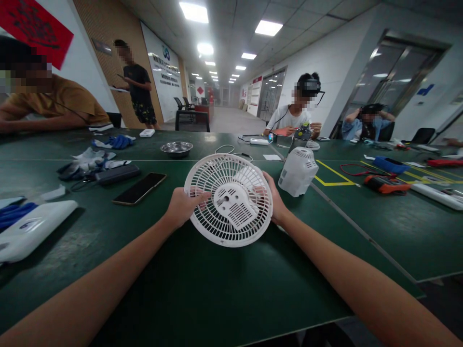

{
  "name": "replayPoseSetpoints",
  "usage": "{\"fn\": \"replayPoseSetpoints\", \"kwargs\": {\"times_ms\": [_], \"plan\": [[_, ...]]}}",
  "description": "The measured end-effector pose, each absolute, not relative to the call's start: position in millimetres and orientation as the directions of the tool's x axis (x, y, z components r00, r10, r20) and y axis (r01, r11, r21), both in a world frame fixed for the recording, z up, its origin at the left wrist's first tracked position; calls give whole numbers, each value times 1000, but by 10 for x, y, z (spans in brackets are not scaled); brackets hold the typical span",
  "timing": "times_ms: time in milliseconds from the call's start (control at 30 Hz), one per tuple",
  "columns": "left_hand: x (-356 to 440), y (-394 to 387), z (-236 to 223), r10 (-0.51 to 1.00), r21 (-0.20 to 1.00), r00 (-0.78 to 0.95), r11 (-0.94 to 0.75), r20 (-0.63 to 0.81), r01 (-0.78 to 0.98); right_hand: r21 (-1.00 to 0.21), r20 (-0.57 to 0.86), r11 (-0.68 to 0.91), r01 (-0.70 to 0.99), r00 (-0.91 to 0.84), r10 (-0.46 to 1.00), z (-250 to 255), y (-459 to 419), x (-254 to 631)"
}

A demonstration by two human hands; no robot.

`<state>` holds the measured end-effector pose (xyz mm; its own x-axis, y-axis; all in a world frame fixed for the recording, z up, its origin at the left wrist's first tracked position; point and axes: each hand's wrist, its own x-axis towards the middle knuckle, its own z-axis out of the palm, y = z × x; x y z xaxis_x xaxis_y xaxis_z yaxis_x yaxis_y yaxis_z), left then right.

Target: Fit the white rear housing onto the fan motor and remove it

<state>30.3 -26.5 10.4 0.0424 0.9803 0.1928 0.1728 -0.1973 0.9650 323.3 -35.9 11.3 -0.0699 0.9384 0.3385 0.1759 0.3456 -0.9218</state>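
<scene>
One white plastic fan grille [229,198] is being held right of the smartphone [139,188], the left hand [183,207] pinching its phone-side rim, the right hand [277,200], half-closed, gripping the opposite edge, fingers probably bracing behind. It's looking light, stiff, brittle-ribbed; the rim is seeming safest to hold.

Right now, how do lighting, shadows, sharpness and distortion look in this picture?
In the head view, ceiling lights burn out white and the corridor looks hazy; in the head view, the bowl glints and the table darkens below the fan cover, which looks fairly sharp; in the head view, the right-hand doorway leans, suggesting distortion.
</scene>
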Motion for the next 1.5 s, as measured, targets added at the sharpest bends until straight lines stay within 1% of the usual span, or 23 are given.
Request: {"fn": "replayPoseSetpoints", "kwargs": {"times_ms": [33, 67, 100, 167, 233, 300, 367, 433, 467, 533, 600, 633, 667, 733, 800, 900, 967, 1033, 1133, 1233, 1300, 1367, 1500], "plan": [[304, -273, 116, 979, 960, 54, -206, 199, 188, -880, 379, 353, 317, 24, 925, 119, -310, 3338], [304, -277, 120, 978, 958, 59, -208, 200, 199, -811, 427, 347, 471, 71, 901, 121, -266, 3442], [302, -276, 116, 980, 958, 56, -200, 193, 205, -719, 476, 328, 612, 89, 875, 117, -225, 3539], [296, -261, 96, 988, 966, 38, -153, 148, 209, -555, 525, 261, 790, 90, 846, 93, -158, 3684], [284, -242, 79, 996, 976, 16, -88, 87, 199, -454, 530, 208, 866, 76, 845, 72, -113, 3755], [268, -229, 80, 999, 981, -8, -41, 43, 189, -393, 555, 202, 897, 57, 830, 96, -95, 3781], [246, -222, 95, 999, 984, -23, -20, 25, 175, -327, 650, 218, 920, 51, 759, 181, -106, 3814], [217, -214, 111, 1000, 988, -29, -4, 9, 156, -290, 764, 185, 939, 110, 636, 293, -129, 3899], [201, -205, 115, 1000, 989, -24, 7, -4, 147, -301, 802, 145, 943, 168, 573, 339, -135, 3967], [171, -179, 113, 999, 990, -15, 30, -28, 138, -405, 804, 43, 913, 334, 492, 375, -121, 4138], [148, -145, 101, 999, 990, -9, 35, -34, 136, -589, 680, -44, 807, 525, 511, 322, -68, 4320], [139, -129, 94, 1000, 991, -9, 30, -30, 132, -689, 570, -65, 722, 595, 566, 270, -32, 4400], [132, -115, 89, 1000, 992, -9, 26, -25, 127, -757, 475, -77, 649, 628, 616, 212, 7, 4467], [123, -101, 84, 1000, 992, 2, 30, -30, 123, -811, 376, -108, 575, 653, 657, 107, 78, 4552], [121, -104, 91, 999, 991, 12, 36, -37, 128, -817, 374, -125, 563, 683, 627, 61, 126, 4574], [130, -129, 118, 999, 989, 18, 38, -42, 146, -824, 425, -102, 557, 727, 539, 128, 137, 4512], [144, -147, 140, 999, 988, 17, 37, -40, 150, -816, 483, -48, 576, 726, 490, 223, 109, 4416], [157, -161, 159, 999, 989, 18, 31, -34, 145, -787, 555, 35, 616, 682, 476, 306, 62, 4276], [165, -172, 172, 999, 989, 28, 24, -29, 146, -729, 616, 118, 674, 571, 543, 344, -13, 4015], [153, -170, 159, 1000, 987, 29, 6, -11, 159, -685, 565, 62, 726, 475, 674, 287, -63, 3785], [138, -160, 139, 999, 986, 34, -8, 3, 165, -656, 526, 30, 754, 428, 735, 242, -75, 3707], [123, -145, 118, 999, 986, 52, -18, 9, 165, -643, 520, 25, 765, 412, 749, 219, -67, 3719], [114, -124, 104, 997, 983, 78, -19, 5, 182, -653, 569, 39, 757, 455, 685, 237, -14, 4016]]}}
